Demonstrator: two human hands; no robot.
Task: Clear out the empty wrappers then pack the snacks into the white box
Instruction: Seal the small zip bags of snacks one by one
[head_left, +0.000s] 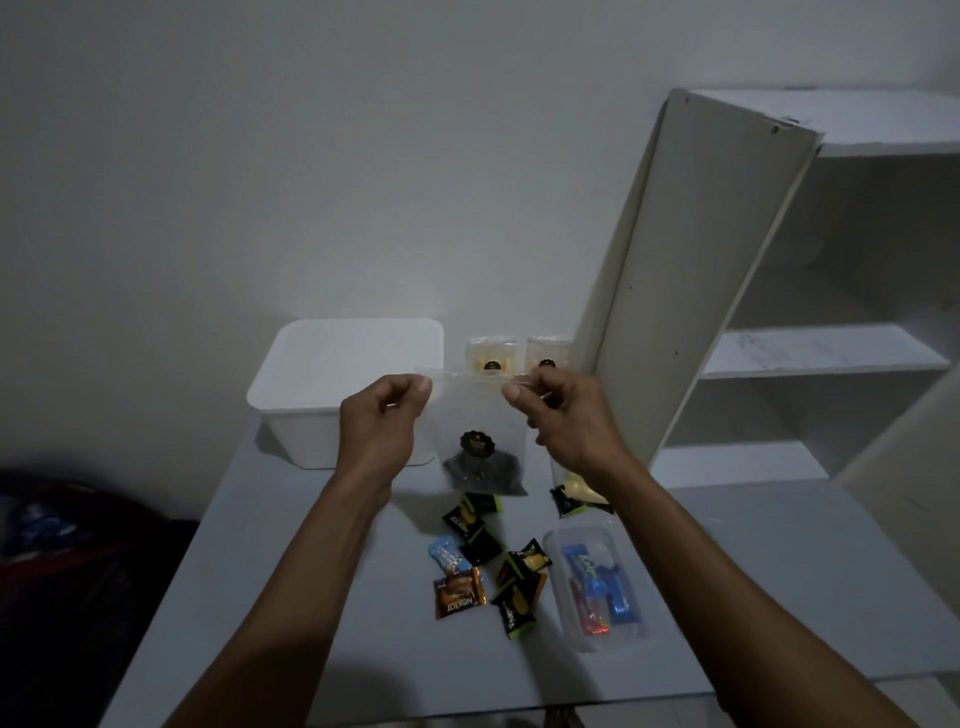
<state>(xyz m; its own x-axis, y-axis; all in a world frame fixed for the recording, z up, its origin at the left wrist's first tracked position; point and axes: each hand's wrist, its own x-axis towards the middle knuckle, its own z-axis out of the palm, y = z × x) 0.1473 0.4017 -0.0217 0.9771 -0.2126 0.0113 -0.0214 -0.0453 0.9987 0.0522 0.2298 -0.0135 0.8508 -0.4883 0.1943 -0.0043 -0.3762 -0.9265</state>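
Standing at the back left of the table (291, 571), the white box (332, 384) is not yet filled; a clear bag (480, 441) with dark snacks is pinched at its top corners by the left hand (382, 426) and right hand (566, 415), so packing seems begun. Next, the bag must be carried left and lowered into the box.

Left hand (379, 421) and right hand (563, 415) pinched top corners of clear plastic pouch with dark contents (480, 457), held above grey table (311, 571). White rectangular plastic box (332, 374) behind; small foil snack packets (483, 566) below.
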